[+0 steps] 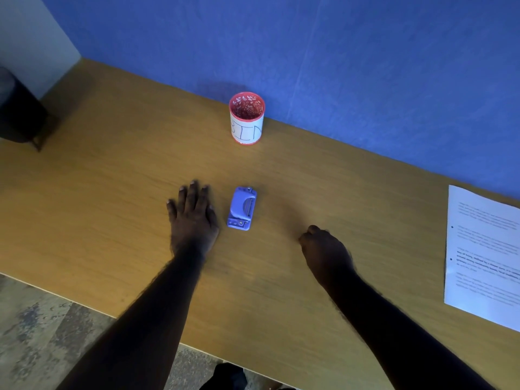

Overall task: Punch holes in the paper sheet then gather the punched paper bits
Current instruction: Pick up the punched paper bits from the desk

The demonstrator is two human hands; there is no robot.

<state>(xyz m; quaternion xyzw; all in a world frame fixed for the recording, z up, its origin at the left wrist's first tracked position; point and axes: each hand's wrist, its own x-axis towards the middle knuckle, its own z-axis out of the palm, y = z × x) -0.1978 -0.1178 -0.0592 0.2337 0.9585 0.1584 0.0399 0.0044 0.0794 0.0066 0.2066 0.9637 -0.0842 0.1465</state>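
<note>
right hand (326, 250): nearest, fingers curled under, gripping nothing visible, on the surface (112, 192)
left hand (192, 215): flat, fingers straight and spread, palm down just left of hole punch
hole punch (242, 208): purple, between the hands, untouched
paper sheet (484, 254): printed, far right edge, well apart
cup (247, 118): red-rimmed, marked "BIN", upright by blue wall (337, 52)
</note>
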